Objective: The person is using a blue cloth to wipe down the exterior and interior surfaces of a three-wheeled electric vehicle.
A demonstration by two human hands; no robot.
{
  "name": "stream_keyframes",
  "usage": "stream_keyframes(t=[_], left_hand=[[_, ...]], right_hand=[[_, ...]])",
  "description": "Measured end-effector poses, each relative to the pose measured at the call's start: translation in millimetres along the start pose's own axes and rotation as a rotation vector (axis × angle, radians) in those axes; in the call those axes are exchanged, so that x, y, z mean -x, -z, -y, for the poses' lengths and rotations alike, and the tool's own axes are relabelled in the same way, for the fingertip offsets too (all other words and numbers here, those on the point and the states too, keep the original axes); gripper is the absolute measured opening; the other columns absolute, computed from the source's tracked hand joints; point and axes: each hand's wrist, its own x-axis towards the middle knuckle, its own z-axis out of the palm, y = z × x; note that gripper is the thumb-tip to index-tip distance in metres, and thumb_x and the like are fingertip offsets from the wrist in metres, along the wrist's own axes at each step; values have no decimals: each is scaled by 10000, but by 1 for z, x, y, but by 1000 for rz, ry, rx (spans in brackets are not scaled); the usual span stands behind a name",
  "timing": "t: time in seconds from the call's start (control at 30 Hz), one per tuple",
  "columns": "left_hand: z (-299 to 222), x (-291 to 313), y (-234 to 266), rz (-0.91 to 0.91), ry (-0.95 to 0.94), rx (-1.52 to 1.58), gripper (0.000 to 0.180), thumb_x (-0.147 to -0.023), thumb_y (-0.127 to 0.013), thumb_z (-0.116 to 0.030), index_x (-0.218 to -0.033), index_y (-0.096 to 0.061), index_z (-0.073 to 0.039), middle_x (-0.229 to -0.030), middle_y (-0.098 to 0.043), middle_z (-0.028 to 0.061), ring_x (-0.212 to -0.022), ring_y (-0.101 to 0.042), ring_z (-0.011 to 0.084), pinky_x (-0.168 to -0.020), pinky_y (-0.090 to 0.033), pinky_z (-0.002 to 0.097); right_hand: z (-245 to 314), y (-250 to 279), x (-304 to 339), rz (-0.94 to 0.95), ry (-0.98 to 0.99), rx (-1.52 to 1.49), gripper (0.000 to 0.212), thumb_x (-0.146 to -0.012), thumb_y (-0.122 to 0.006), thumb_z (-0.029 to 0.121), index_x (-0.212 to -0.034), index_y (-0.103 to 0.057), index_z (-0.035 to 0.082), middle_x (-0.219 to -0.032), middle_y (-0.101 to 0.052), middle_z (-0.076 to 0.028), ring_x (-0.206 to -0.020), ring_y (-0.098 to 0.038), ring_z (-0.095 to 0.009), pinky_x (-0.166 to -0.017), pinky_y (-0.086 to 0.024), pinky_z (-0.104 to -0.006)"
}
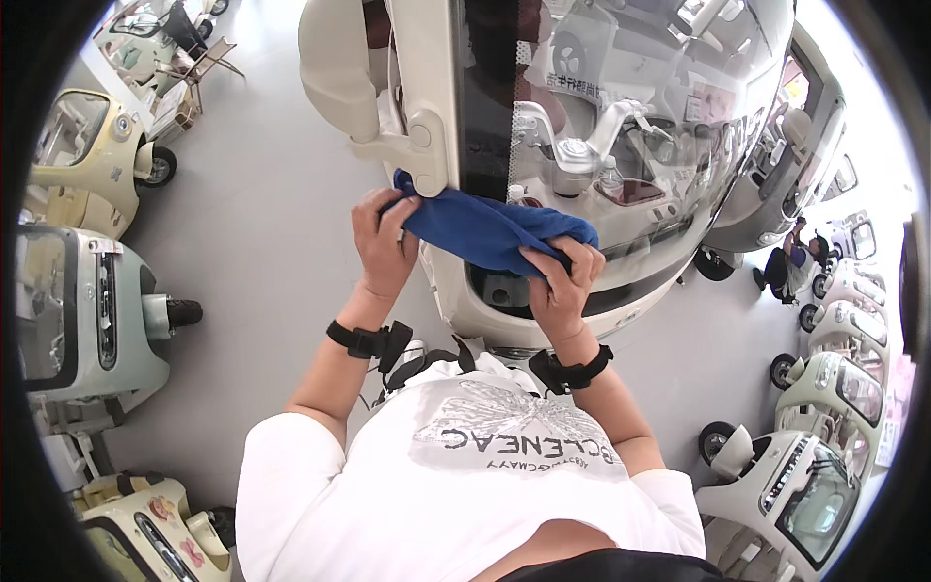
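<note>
A blue cloth is stretched between my two hands, in front of a cream-coloured small vehicle. My left hand grips the cloth's left end, just below the round joint of the side mirror. One tip of the cloth sticks up beside that joint. My right hand is closed around the right end, over the lower part of the windshield. Whether the cloth touches the glass or the body, I cannot tell. Through the windshield show a white handlebar and a clear bottle.
Small vehicles stand along both sides: a yellow one, a grey-green one and a cream one among them. A grey vehicle is parked just right. Another person crouches beyond it. A folding chair stands far left.
</note>
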Motion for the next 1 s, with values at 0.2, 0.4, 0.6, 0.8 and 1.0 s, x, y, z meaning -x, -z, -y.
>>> stream_keyframes(t=[0.2, 0.4, 0.6, 0.8, 1.0], left_hand=[[33, 13, -11, 58, 86, 262, 392, -640, -621, 63, -1022, -620, -26, -1030, -586, 160, -913, -574, 340, -806, -482, 415], [28, 53, 12, 410, -81, 394, 383, -613, -666, -27, -991, -656, -85, -1013, -579, 127, -922, -577, 324, -804, -487, 413], [28, 3, 7, 256, -88, 391, 412, -599, -672, 5, -1001, -659, -87, -998, -588, 102, -922, -582, 315, -809, -483, 418], [21, -1, -6, 104, -104, 311, 426, -629, -706, -17, -1040, -629, -97, -994, -576, 115, -876, -558, 316, -782, -459, 413], [28, 62, -8, 199, -110, 315, 434, -619, -731, -46, -1038, -636, -105, -998, -537, 137, -877, -544, 340, -780, -464, 438]], right_hand=[[23, -26, 3, 87, -36, 70, 395, -609, -656, 12, -963, -736, 166, -1021, -580, -29, -930, -510, -281, -825, -415, -392], [17, -20, 54, 72, -79, 109, 288, -584, -665, 16, -844, -699, 133, -914, -594, -52, -829, -536, -292, -749, -444, -404], [4, 8, 24, 113, -81, 60, 356, -625, -653, 2, -967, -668, 98, -960, -587, -96, -848, -561, -330, -759, -486, -422], [6, 4, -15, -115, -157, 13, 428, -621, -656, -72, -1018, -700, 81, -1036, -564, -105, -826, -603, -253, -714, -508, -325], [-12, -3, 37, -76, -56, 67, 381, -565, -646, 24, -926, -705, 131, -947, -561, -61, -778, -553, -282, -679, -470, -377]])
